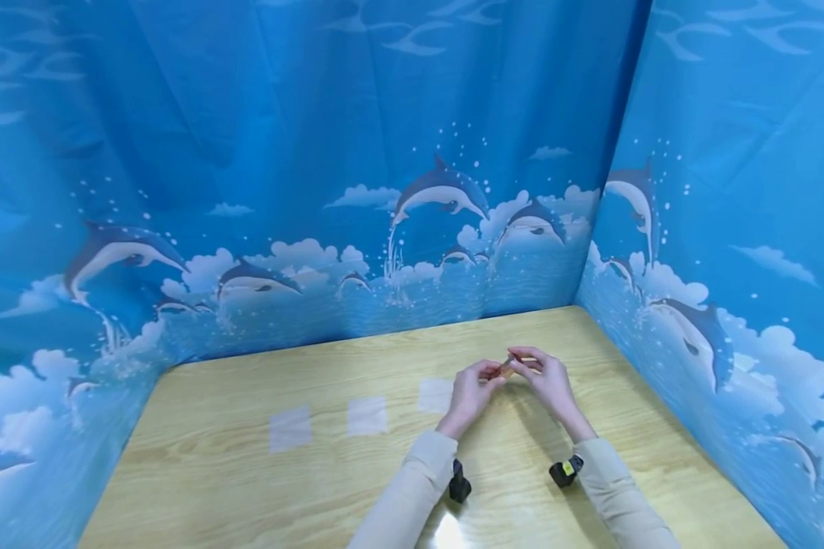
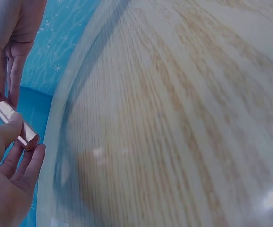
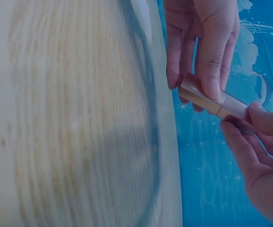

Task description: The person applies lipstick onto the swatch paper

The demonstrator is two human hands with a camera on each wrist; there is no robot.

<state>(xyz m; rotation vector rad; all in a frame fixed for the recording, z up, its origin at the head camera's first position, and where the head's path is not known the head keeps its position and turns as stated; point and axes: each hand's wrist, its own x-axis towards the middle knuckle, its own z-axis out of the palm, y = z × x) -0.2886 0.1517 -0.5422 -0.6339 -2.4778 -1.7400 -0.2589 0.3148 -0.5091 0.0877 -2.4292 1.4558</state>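
Observation:
A shiny rose-gold lipstick tube (image 3: 231, 109) is held between both hands, raised off the wooden table, with a seam showing partway along it in the right wrist view. My left hand (image 1: 471, 394) pinches one end between thumb and fingers. At the opposite end, the thumb and fingers of my right hand (image 1: 548, 381) pinch the tube. Up close in the left wrist view, the left thumb lies along the side of the lipstick tube (image 2: 29, 136), whose squared end faces the camera. The tube looks closed.
Three pale square patches (image 1: 291, 429) lie in a row on the wooden table (image 1: 213, 488), left of the hands. A blue dolphin-print curtain (image 1: 281, 191) rises behind the table and along its right side. Each wrist carries a small black camera (image 1: 459, 482).

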